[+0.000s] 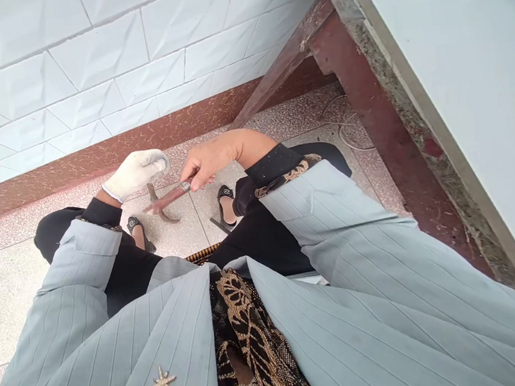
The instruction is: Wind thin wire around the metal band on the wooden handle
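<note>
My right hand (pixel 213 159) is bare and wraps round the end of a hammer's handle. The hammer (pixel 164 200) has a reddish-brown handle with a greyish band near my fingers. Its curved, worn head points down and left, over the floor between my feet. My left hand (pixel 135 172) wears a white glove with a greyish patch near the fingertips. Its fingers are curled together beside the hammer head and apart from it. Whether anything small is inside that grip is hidden.
Black shoes (pixel 226 204) rest on the speckled tile floor (pixel 182 230). Ahead rises a white tiled wall (pixel 101 68) with a reddish-brown skirting (pixel 106 150). A dark red frame (pixel 366 85) under a pale slab stands at the right, with a loose cable (pixel 347 138) near its base.
</note>
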Motion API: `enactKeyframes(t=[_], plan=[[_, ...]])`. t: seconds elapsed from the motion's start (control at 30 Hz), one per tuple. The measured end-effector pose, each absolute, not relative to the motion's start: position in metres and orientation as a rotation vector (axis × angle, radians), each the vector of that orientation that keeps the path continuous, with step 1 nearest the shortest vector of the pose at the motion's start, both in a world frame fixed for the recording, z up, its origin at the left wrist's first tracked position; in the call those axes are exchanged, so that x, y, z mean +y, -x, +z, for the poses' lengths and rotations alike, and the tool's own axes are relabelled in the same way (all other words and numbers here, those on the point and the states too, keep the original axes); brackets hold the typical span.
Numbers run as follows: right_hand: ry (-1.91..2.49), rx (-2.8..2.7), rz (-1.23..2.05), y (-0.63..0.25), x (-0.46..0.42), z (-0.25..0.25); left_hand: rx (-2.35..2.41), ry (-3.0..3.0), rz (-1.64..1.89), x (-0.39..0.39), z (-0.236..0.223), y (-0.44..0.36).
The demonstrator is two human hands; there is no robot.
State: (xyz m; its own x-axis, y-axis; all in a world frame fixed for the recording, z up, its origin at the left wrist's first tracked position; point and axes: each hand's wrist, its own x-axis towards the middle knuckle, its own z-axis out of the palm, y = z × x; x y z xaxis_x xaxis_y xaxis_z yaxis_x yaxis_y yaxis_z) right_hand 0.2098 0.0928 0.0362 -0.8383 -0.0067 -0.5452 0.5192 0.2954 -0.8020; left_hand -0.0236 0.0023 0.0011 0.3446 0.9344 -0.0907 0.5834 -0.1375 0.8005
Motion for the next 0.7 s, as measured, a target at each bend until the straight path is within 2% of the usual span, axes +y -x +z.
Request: enactKeyframes(t=[0.1,0.17,0.27,0.33,0.43,0.5,0.53,0.7], plan=[[-0.907,2.348,-1.996,-0.216,0.095,0.044,1.293,-1.638,0.626,0.001,-0.011,0.013],[-1.305,2.422,-2.09,-0.218,0.101,0.043,1.291,-1.616,0.598,-0.001,-0.015,0.006],[-1.722,2.46,-1.87,-0.218,0.112,0.034,1.254,-1.733,0.467,-0.004,-0.013,0.0],[-1.852,2.451,-1.718,-0.217,0.116,0.027,1.205,-1.811,0.4,-0.006,-0.009,0.0],[-1.679,2.526,-1.28,-0.213,0.113,0.02,1.207,-1.852,0.395,-0.007,-0.001,0.006],[-1.351,2.447,-0.988,-0.211,0.105,0.02,1.285,-1.868,0.454,-0.006,0.004,0.012],[-1.175,2.35,-0.948,-0.209,0.101,0.021,1.336,-1.872,0.492,-0.006,0.006,0.015],[-0.557,1.946,-1.439,-0.208,0.087,0.035,1.543,-1.802,0.63,-0.003,0.001,0.022]])
